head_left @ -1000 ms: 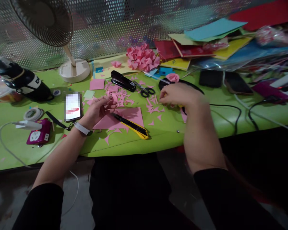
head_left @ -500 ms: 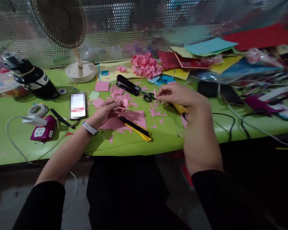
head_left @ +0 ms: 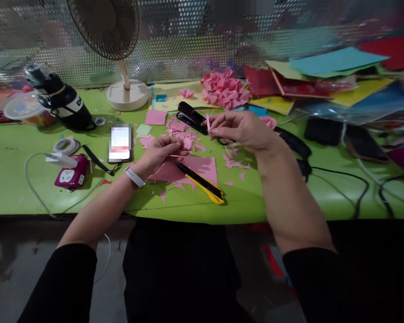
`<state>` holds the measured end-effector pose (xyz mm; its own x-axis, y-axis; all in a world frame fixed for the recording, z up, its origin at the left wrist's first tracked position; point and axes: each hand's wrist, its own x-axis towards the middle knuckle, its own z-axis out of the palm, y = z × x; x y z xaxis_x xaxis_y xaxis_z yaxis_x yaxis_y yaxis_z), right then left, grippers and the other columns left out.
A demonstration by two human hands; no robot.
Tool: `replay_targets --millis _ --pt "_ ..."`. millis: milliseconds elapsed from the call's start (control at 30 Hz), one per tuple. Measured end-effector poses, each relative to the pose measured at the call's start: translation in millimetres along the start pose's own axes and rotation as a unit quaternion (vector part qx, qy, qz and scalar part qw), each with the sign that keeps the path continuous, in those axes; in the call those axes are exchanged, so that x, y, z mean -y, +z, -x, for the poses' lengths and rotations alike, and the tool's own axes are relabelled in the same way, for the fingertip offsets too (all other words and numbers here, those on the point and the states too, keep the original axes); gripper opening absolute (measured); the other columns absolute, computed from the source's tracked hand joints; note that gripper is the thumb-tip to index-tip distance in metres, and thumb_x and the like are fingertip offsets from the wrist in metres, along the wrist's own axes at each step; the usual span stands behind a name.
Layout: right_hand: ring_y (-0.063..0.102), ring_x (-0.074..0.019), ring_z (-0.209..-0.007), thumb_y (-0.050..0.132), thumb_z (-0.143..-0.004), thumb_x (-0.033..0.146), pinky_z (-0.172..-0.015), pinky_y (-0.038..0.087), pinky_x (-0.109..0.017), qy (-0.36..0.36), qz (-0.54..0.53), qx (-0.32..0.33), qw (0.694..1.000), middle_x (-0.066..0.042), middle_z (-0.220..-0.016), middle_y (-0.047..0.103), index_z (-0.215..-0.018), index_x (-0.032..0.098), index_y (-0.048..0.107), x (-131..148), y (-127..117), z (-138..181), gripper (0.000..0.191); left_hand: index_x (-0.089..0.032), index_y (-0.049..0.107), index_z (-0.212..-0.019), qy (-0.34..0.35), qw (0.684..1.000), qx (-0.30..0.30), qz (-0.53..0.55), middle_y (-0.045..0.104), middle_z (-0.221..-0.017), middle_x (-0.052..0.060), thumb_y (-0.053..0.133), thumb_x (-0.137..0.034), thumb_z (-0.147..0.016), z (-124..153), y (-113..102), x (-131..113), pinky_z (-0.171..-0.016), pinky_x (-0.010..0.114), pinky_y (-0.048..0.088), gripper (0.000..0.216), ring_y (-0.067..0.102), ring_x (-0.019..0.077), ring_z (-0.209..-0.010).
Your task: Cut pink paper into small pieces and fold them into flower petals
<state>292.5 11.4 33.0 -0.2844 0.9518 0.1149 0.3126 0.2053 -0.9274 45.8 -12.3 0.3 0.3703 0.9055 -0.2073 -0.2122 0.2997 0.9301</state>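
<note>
- Can see the white fan point(head_left: 127, 95) only in part, cut off at the top edge.
- Cannot read the phone point(head_left: 120, 141), blurred into coarse squares over most of its front.
- Can make out little more than a black loop of the scissors point(head_left: 225, 143), with the rest hidden by the right hand point(head_left: 237, 128).
- Lose part of a black corded tool point(head_left: 292, 142) behind the right forearm.
- Pinching a thin pink paper strip point(head_left: 208, 122) upright between the right thumb and fingertips, seen against the near end of the black stapler point(head_left: 191, 117).
- Holding the left hand point(head_left: 160, 152) half curled over the pink sheet point(head_left: 205, 166), apart from the right one.
- Perhaps touching a pink scrap point(head_left: 187, 143) with the left fingertips; cannot tell whether gripping.
- Can see a yellow-and-black utility knife point(head_left: 202, 184) lying across the sheet's near edge.
</note>
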Motion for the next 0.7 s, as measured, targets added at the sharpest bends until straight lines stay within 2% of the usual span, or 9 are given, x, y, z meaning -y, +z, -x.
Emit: replay_targets --millis 133,267,433,567,700 --pt "0.060 -0.0140 -0.066 0.080 -0.069 0.040 -0.048 0.037 -0.028 -0.010 -0.011 -0.028 1.000 -0.007 -0.105 0.073 -0.076 0.021 0.067 -15.7 15.7 0.2 0.024 -0.012 0.066 -0.094 0.022 1.000 -0.020 0.000 0.074 -0.086 0.005 0.068 -0.015 -0.090 0.0 -1.1 0.5 -0.077 0.025 0.059 0.005 0.074 0.0125 -0.079" --pt "0.064 -0.0170 -0.074 0.079 -0.071 0.043 -0.056 0.049 -0.031 -0.019 -0.013 -0.074 0.997 -0.008 -0.115 0.072 -0.076 0.022 0.068 -22.1 26.4 0.7 0.024 -0.016 0.069 -0.113 0.038 0.999 -0.008 0.000 0.074 -0.088 0.002 0.066 -0.012 -0.089 -1.0 -3.3 3.3 -0.076 0.027 0.060 0.024 0.073 0.0116 -0.075" --pt "0.067 -0.0229 -0.099 0.078 -0.078 0.037 -0.075 0.058 -0.037 -0.107 -0.004 -0.078 0.991 -0.006 -0.125 0.068 -0.080 0.026 0.073 -16.4 41.0 9.4 0.012 -0.012 0.072 -0.091 0.005 0.999 0.031 -0.012 0.076 -0.099 0.008 0.066 -0.014 -0.089 3.5 2.9 7.8 -0.074 0.028 0.059 0.006 0.072 0.0122 -0.076" --pt "0.061 -0.0296 -0.121 0.080 -0.079 0.036 -0.086 0.058 -0.043 -0.152 0.041 -0.063 0.986 -0.004 -0.131 0.065 -0.081 0.030 0.076 -11.5 50.5 17.7 0.007 -0.013 0.071 -0.089 0.009 0.997 0.065 0.039 0.076 -0.097 0.009 0.069 -0.015 -0.087 7.4 7.2 11.7 -0.083 0.032 0.058 0.003 0.073 0.0150 -0.085" --pt "0.055 -0.0334 -0.130 0.082 -0.079 0.037 -0.095 0.055 -0.050 -0.184 0.057 -0.072 0.979 -0.004 -0.132 0.064 -0.079 0.033 0.078 -15.0 54.0 17.4 0.006 -0.015 0.070 -0.088 0.016 0.993 0.062 0.097 0.075 -0.089 0.005 0.072 -0.017 -0.084 6.7 5.7 13.4 -0.081 0.032 0.057 0.006 0.074 0.0170 -0.089"
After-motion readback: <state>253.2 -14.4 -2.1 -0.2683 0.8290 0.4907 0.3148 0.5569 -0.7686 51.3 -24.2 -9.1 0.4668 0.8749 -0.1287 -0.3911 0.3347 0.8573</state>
